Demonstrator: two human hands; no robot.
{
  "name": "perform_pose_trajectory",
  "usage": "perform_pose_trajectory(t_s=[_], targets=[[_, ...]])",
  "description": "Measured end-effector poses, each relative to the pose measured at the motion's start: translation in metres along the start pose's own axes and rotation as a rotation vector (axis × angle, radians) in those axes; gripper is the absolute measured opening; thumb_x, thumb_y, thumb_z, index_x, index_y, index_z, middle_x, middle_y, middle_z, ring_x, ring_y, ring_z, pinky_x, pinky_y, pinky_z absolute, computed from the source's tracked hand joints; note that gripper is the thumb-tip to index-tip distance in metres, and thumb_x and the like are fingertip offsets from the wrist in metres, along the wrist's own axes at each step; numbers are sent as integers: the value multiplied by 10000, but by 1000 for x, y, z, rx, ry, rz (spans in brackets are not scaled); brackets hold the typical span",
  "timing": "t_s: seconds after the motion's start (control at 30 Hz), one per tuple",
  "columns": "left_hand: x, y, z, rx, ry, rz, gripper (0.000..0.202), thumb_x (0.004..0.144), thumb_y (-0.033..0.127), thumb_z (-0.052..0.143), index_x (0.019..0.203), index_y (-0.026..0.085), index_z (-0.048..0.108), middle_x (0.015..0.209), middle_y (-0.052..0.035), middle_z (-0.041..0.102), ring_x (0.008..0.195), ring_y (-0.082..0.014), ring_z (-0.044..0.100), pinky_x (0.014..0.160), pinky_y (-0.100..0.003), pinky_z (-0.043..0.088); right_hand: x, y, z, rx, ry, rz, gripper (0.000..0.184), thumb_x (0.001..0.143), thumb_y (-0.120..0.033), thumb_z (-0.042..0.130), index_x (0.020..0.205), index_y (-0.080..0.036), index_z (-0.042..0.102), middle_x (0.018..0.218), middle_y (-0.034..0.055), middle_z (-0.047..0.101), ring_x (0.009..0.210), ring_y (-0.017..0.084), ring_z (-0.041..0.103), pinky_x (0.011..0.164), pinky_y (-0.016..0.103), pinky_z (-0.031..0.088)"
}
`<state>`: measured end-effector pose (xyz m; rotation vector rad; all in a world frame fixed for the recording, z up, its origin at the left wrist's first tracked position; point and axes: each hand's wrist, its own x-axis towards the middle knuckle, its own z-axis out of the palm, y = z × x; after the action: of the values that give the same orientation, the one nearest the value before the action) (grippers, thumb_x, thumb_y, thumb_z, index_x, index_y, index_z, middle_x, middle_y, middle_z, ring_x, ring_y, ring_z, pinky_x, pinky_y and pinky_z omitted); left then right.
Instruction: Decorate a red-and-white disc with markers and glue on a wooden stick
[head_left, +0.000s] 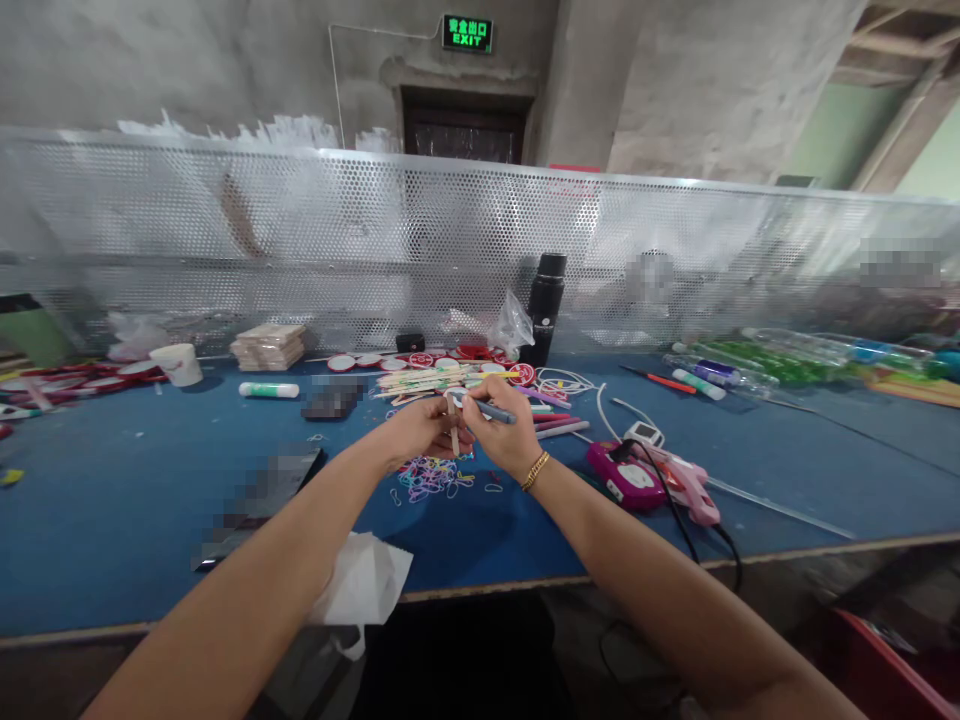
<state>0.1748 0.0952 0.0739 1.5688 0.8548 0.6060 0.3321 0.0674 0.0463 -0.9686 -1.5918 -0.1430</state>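
My left hand (433,428) is closed around a flat wooden craft stick (454,440), which it holds upright above the table. My right hand (501,425), with a gold chain bracelet (535,471) at its wrist, grips a grey-blue pen (495,411). The pen's front end meets the upper part of the stick, and fingers partly hide the contact. Under both hands lies a heap of small coloured loops (431,480), mostly purple and blue. Just behind them is a pile of pale wooden sticks (427,378).
A black flask (544,310) stands at the back. To the right lie a magenta device (626,475) and a pink glue gun (690,485) with cables. Leftward are a glue stick (268,390), a paper cup (178,364) and a dark phone-like object (332,398). A perforated metal screen (337,230) borders the blue table.
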Motion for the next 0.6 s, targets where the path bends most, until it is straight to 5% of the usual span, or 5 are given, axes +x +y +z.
perform_pose_trajectory(t_s=[0.6], targets=[[0, 1, 2, 16, 18, -26, 317, 774, 424, 729, 881, 167, 576, 822, -89, 740, 777, -213, 726, 800, -389, 543, 0, 2, 1, 14, -11, 11, 123, 856, -248, 551, 736, -223, 532, 689, -11, 576, 663, 151, 539, 643, 281, 405]])
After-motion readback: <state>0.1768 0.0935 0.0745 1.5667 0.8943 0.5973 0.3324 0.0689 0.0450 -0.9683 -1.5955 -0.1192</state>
